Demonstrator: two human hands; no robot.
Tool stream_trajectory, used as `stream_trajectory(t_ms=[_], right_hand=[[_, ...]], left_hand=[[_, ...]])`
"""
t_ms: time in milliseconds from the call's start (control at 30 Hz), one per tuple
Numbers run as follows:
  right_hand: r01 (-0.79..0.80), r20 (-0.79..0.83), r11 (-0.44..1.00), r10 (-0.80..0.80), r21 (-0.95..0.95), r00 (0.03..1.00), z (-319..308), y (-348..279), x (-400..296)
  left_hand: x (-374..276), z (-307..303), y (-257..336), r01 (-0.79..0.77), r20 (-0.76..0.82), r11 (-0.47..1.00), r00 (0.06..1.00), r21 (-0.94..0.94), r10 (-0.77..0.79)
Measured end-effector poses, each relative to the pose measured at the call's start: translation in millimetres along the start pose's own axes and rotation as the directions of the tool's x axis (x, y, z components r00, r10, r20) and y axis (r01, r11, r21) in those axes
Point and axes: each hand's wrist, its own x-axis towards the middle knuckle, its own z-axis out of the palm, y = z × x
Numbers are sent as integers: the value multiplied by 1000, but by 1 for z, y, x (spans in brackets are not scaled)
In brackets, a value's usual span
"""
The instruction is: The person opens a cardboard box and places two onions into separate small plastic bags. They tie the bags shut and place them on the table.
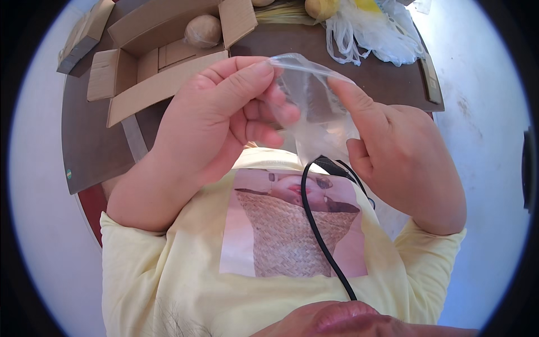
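A thin clear plastic bag (311, 113) stretches between my two hands, above the near edge of the dark table. My left hand (223, 105) pinches its upper edge between thumb and forefinger, while the other fingers curl loosely beside the film. At the other end, the forefinger of my right hand (391, 130) holds the bag's rim taut. The right thumb is hidden. Through the film I see no contents, and the lower part hangs crumpled in front of my shirt. Behind my left hand stands an open cardboard box (147, 99) with a round tan item (203, 31) wrapped in clear film inside.
White plastic carrier bags (379, 38) lie at the back right of the brown table (290, 42), beside a round yellowish item (321, 8) in film. A smaller carton (86, 36) stands at the far left. A black cable (313, 227) hangs down my front.
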Motion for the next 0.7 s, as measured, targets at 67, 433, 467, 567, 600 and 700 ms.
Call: stream_trajectory(t_ms=[67, 433, 467, 567, 600, 700], right_hand=[[-33, 40, 999, 33, 0, 999, -3, -2, -1], [-13, -49, 999, 15, 34, 999, -14, -1, 1], [-23, -43, 998, 25, 57, 999, -12, 3, 4], [-2, -43, 995, 6, 104, 999, 1, 19, 13], [9, -46, 993, -3, 116, 999, 6, 25, 15], [-5, 7, 982, 3, 191, 1000, 16, 39, 28]], left_hand=[[-3, 1, 2, 37, 13, 999, 999, -28, -37], [-11, 15, 8, -94, 22, 980, 996, 173, 92], [-7, 14, 8, -56, -9, 989, 998, 134, 58], [7, 8, -2, 9, -81, 999, 997, 36, -6], [11, 5, -5, 14, -88, 1000, 996, 25, -12], [22, -2, -7, 13, -83, 1000, 996, 2, -13]])
